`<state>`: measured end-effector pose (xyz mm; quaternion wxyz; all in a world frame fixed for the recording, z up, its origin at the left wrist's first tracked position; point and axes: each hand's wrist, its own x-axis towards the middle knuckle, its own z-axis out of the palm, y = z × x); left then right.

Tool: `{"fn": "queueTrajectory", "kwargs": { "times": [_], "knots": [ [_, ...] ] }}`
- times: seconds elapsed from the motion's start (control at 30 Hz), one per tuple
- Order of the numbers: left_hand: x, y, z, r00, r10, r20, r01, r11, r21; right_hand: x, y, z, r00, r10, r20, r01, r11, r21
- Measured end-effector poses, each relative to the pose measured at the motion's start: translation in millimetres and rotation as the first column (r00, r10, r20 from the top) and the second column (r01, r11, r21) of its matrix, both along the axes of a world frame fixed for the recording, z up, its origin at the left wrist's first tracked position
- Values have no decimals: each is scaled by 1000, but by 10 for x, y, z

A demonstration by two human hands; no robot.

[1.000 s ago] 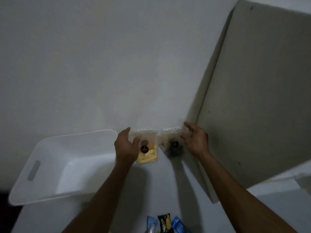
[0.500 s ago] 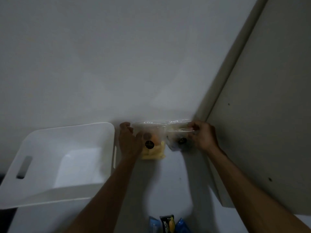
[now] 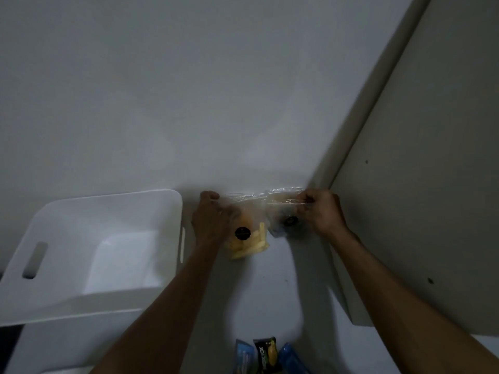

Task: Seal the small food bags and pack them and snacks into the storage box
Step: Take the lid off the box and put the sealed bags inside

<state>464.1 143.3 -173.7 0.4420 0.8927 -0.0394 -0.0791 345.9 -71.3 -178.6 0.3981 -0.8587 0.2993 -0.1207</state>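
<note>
- Left hand (image 3: 213, 220): grip curled round the left edge of the yellow-snack bag (image 3: 247, 238), at centre of view, resting on the counter (image 3: 270, 287).
- Right hand (image 3: 322, 211): grip pinched on the top strip of the dark-snack bag (image 3: 286, 220), just beside the first bag, toward 3 o'clock from it.
- Storage box (image 3: 89, 211): white, open, at 9 o'clock of the bags, just beside the left hand.
- Wrapped snacks (image 3: 266, 356): blue and black packets at 6 o'clock, well apart from the bags.
- Step judged: closing a bag's top strip.
- Handling advice: keep film taut between both grips; press along the strip from one end to the other; squeeze air out first.
- Risk judged: thin film likely to wrinkle and leave a gap; seal state too blurred to tell.
</note>
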Motion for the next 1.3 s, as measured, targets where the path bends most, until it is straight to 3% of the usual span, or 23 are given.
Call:
{"fn": "queueTrajectory", "kwargs": {
  "times": [0.13, 0.27, 0.57, 0.87, 1.1, 1.3],
  "knots": [
    [34, 83, 109, 958, -267, 106, 232, 937, 260, -4, -12, 187, 973, 89, -212, -117, 985, -124],
    [-15, 144, 338, 891, -427, 157, 321, 834, 449, -31, 55, 466, 931, 135, -340, -221, 948, -231],
    [-65, 383, 1391, 887, -369, 278, 320, 925, 205, -163, 319, 1767, 900, 232, -369, -376, 840, -391],
    [259, 1436, 2343, 902, -309, 303, 306, 950, 57, -17, 1468, 2978, 895, 358, -265, -446, 729, -520],
    [677, 2264, 2466, 912, -277, 302, 276, 960, 49, 480, 2479, 3050, 916, 366, -165, -395, 754, -525],
    [964, 2378, 2143, 929, -283, 237, 281, 959, 45, 762, 3002, 2488, 932, 310, -189, -359, 711, -604]
  ]
}}
